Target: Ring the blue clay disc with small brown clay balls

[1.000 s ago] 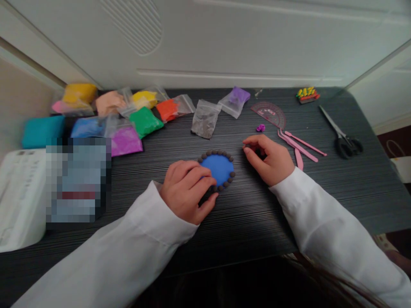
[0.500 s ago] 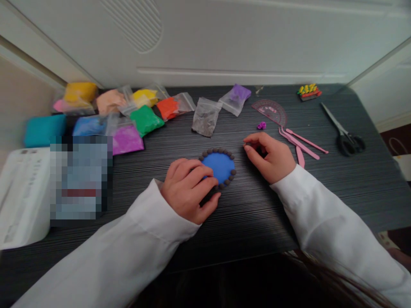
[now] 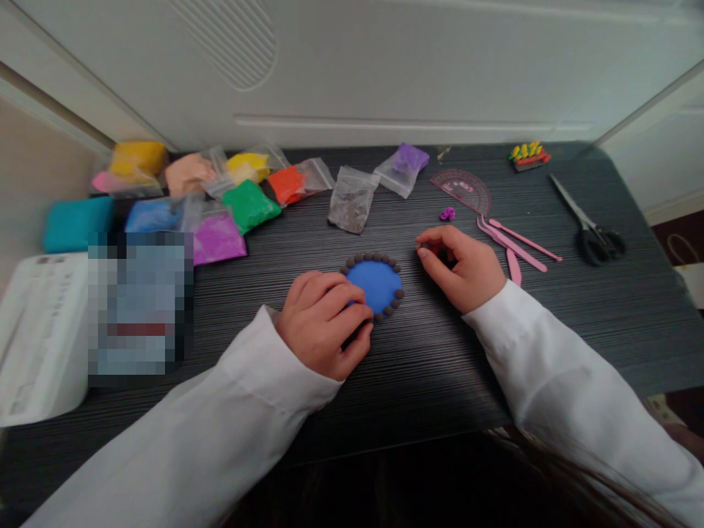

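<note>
A flat blue clay disc (image 3: 377, 286) lies on the dark table, edged with several small dark clay balls (image 3: 376, 258); a stretch of its right edge has no ball. Over its left and lower-left part is my left hand (image 3: 327, 315), fingers curled, thumb and index finger closed at the lower rim, hiding that side. To the right of the disc, apart from it, my right hand (image 3: 459, 265) rests on the table with thumb and index fingertips brought together. Whatever is between those tips is too small to make out. A small purple clay piece (image 3: 447, 213) lies beyond it.
Bags of coloured clay, among them a green one (image 3: 250, 207) and a dark one (image 3: 353, 199), line the back left. Pink tools (image 3: 520, 249), a protractor (image 3: 462, 189), scissors (image 3: 591, 227) and a small yellow-and-red clay model (image 3: 529, 157) are at the right. A white box (image 3: 44, 337) stands left.
My left thumb has drawn in slightly toward the index finger at the disc's lower rim. My right hand stays in place. The view has shifted a little.
</note>
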Available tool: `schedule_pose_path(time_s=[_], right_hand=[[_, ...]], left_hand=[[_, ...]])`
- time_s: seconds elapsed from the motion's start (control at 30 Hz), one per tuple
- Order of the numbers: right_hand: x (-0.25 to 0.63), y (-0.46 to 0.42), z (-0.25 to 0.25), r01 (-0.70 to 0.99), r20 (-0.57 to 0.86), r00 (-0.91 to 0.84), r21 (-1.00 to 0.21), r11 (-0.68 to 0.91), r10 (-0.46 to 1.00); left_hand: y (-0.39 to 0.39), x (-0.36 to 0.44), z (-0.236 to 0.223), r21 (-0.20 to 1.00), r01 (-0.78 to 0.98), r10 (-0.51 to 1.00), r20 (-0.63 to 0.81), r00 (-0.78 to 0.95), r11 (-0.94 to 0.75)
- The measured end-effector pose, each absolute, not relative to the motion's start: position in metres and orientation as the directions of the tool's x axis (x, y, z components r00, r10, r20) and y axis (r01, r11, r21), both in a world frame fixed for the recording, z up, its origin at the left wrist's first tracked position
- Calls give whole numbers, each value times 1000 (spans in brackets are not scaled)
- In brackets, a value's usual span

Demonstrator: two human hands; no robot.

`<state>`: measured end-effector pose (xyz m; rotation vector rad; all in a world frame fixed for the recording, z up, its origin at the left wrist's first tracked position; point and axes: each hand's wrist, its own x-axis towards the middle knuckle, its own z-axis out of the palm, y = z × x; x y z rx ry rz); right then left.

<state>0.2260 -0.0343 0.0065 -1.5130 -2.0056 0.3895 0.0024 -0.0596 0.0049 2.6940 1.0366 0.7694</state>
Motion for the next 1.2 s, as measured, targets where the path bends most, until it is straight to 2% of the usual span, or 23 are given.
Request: schedule_pose_path(time_s=[0.3,0.6,1.2], right_hand=[[226,-33,7,780,291,-209,-527,338,934],[227,-32,5,758,316,-225,-538,370,922],[226,-32,5,758,333,-232,-527,385,914]], left_hand=[[-64,16,11,316,619,690,422,587,-720],[-64,29,9,301,694,750,377,544,-655],[-65,30,8,308,689,749,375,546,-656]])
